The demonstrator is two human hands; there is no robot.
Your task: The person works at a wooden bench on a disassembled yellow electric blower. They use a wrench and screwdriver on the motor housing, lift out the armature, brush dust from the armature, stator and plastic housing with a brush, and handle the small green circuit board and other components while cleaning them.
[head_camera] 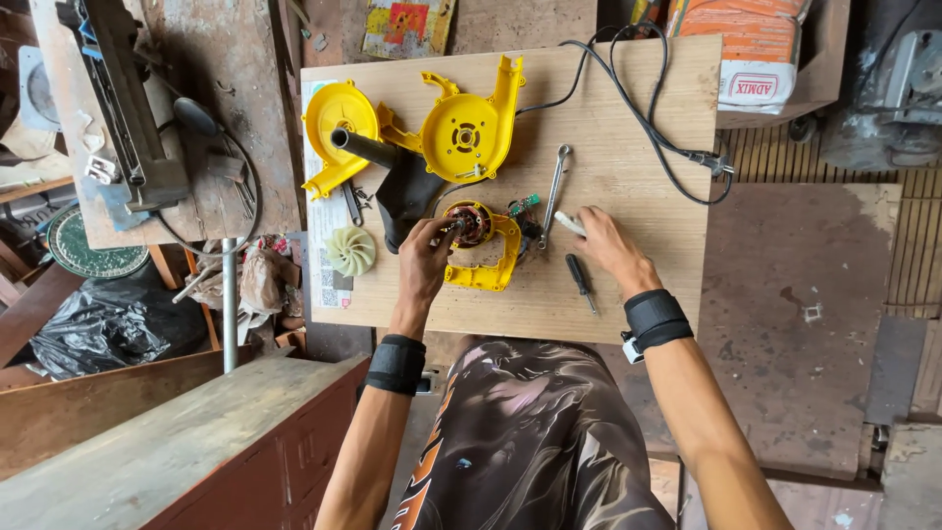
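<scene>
Motor assembly point(473, 224), copper windings showing, sits in a yellow handle housing half point(488, 263) near the middle of the plywood board point(628, 118). Left hand point(424, 257) is pinched on the motor's near end, fingertips closed on its shaft side; what exactly lies between the fingers is too small to tell. Right hand point(606, 243) rests on the board to the right of the motor, fingers curled over a small pale object point(567, 222); whether it is truly gripped cannot be told.

Condition of the work: the blower is well apart. Two yellow casing shells point(469, 126) and point(340, 120) lie open at the board's far side, with a black nozzle tube point(392, 172) between them. A cream fan impeller point(350, 250) lies loose at the left edge. A small green circuit board point(524, 204) hangs by wires beside the motor. The black power cord point(648, 123) trails across the far right.

Tools to hand: a combination spanner point(554, 191) just right of the motor, and a black-handled screwdriver point(580, 277) nearer the person.

Judgement: disassembly appears largely complete; the motor remains seated in its housing half, and nothing is rejoined.
</scene>
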